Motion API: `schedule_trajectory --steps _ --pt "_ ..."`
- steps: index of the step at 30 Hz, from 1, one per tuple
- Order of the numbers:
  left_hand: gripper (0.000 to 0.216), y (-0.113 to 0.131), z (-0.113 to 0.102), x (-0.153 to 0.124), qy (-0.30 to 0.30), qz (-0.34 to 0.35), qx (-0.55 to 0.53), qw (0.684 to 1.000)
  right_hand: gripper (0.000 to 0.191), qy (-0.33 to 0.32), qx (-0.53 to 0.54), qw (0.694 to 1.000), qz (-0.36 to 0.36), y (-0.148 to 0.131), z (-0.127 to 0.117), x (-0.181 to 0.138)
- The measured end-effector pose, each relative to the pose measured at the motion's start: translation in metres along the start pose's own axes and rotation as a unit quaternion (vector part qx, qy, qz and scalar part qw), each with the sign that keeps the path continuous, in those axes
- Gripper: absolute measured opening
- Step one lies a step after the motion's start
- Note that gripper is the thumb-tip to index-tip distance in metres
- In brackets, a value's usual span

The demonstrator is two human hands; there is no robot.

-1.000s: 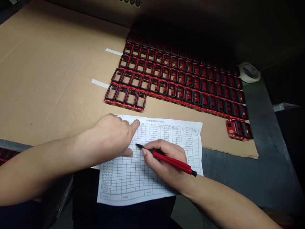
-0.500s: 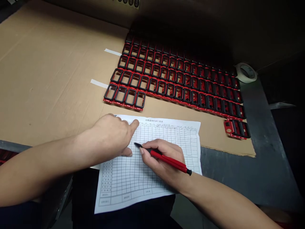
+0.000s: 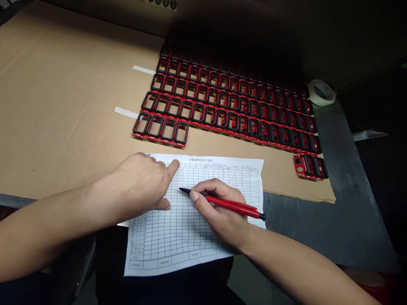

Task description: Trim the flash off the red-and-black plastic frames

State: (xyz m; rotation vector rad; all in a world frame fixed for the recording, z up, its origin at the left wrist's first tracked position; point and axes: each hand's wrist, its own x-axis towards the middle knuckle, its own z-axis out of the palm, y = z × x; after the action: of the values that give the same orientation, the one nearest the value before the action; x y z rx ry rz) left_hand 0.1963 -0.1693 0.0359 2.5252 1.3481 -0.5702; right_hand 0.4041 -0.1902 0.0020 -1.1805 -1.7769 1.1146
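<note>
A printed grid form (image 3: 178, 237) lies at the near edge of the cardboard sheet (image 3: 63, 106). My left hand (image 3: 144, 180) rests on the form's upper left part, forefinger stretched out and pointing at a cell, the other fingers curled under. My right hand (image 3: 219, 212) is closed on a red and black pen (image 3: 227, 203), whose tip touches the form just right of my left thumb. Behind the form lie several rows of red and black rectangular frames (image 3: 229, 106).
A roll of masking tape (image 3: 321, 92) sits at the back right. Three loose frames (image 3: 310, 166) lie apart near the cardboard's right edge. Two tape strips (image 3: 126, 112) stick to the cardboard left of the rows. Grey metal tabletop (image 3: 333, 224) shows at right.
The pen has tilted flatter and its tip has shifted slightly up the form. My left hand keeps its place. The view has drifted a little to the right.
</note>
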Motion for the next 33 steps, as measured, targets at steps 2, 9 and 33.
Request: schedule_trajectory --steps 2,9,33 --pt "0.067 0.000 0.000 -0.001 0.005 0.003 0.007 1.000 0.003 -0.013 0.049 0.999 0.016 0.003 -0.001 -0.001" --pt "0.072 0.010 -0.003 0.006 0.022 -0.008 -0.002 1.000 0.023 0.046 0.220 0.969 0.106 0.012 0.003 0.001" --pt "0.057 0.014 -0.006 0.007 0.034 -0.043 0.006 0.998 0.005 0.006 0.062 0.996 0.059 0.023 -0.031 -0.009"
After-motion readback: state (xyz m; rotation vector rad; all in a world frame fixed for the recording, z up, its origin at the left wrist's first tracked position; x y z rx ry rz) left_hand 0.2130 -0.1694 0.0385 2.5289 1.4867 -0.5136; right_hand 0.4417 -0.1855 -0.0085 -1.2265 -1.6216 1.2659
